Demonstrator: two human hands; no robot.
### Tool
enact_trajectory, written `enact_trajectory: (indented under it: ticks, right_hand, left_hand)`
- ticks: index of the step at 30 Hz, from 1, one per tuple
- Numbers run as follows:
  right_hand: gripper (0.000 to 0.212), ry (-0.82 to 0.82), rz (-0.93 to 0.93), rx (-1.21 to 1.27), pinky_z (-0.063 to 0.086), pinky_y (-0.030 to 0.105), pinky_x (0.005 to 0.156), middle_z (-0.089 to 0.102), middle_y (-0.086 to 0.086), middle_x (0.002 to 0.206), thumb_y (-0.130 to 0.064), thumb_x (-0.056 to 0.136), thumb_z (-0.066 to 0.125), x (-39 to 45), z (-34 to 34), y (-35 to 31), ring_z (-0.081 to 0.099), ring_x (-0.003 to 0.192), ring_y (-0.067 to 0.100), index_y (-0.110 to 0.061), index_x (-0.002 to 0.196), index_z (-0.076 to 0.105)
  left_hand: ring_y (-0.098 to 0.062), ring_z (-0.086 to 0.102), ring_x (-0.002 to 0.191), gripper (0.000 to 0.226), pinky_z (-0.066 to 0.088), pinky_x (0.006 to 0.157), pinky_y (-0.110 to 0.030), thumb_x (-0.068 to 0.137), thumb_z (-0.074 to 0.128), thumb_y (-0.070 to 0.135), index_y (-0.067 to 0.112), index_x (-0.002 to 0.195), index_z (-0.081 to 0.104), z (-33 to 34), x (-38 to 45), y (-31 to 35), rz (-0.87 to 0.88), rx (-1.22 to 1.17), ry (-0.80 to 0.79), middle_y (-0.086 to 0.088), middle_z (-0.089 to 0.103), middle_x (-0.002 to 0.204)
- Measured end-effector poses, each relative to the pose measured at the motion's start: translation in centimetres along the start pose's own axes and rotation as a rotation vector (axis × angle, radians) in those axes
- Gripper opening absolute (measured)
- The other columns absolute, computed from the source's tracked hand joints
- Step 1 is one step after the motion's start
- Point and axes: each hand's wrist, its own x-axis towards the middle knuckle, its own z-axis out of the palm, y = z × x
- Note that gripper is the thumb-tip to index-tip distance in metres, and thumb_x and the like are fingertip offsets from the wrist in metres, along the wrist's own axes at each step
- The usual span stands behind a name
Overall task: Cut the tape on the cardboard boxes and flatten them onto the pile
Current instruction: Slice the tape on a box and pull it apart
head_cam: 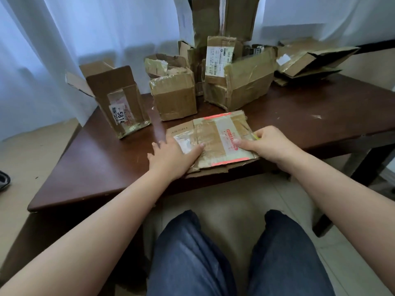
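A flattened cardboard box [215,142] with clear tape and red-printed tape lies at the front middle of the dark brown table [96,163]. My left hand [171,154] presses flat on its left part, fingers spread and straight. My right hand [267,144] rests on its right part with the thumb stretched left and the fingers curled round a small yellow-green object [255,137], mostly hidden. A pile of flattened boxes [305,60] lies at the back right of the table.
Behind the flat box stand an open box with a 5814 label [119,99], a taped box [174,97], a cluster of torn boxes [243,86] and a tall box [224,18]. White curtains hang behind. My knees sit under the table's front edge.
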Motion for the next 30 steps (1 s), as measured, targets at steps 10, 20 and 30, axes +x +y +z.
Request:
enact_trajectory:
  ticks: [10,20,30]
  right_hand:
    - [0.011,0.034,-0.031,0.380,0.049,0.015,0.053,0.073,0.000,0.085,-0.016,0.081,0.075,-1.0,-6.5,2.7,0.068,0.064,0.002,-0.015,0.088,0.067]
    - [0.059,0.427,0.013,0.279,0.043,0.026,0.066,0.062,0.000,0.110,-0.043,0.072,0.079,1.5,-17.9,7.7,0.060,0.091,0.013,-0.012,0.116,0.057]
    - [0.063,0.728,0.031,-0.250,0.035,0.031,0.077,0.059,-0.002,0.127,-0.066,0.079,0.059,13.0,-27.8,6.6,0.055,0.116,0.025,-0.027,0.127,0.051]
  left_hand:
    - [-0.011,0.035,0.113,0.076,0.023,0.094,-0.011,0.074,0.080,0.040,0.016,0.134,0.040,-2.8,-1.5,6.2,0.348,-0.319,0.195,-0.007,0.029,0.134]
    - [-0.021,0.031,0.130,0.058,0.020,0.090,-0.010,0.083,0.071,0.036,0.016,0.130,0.044,-1.7,1.2,20.8,0.675,-0.291,0.163,0.004,0.033,0.121]
    - [-0.028,0.038,0.130,0.052,0.028,0.109,-0.031,0.085,0.070,0.033,0.023,0.132,0.050,0.2,13.6,33.9,0.651,-0.296,0.158,-0.013,0.034,0.142]
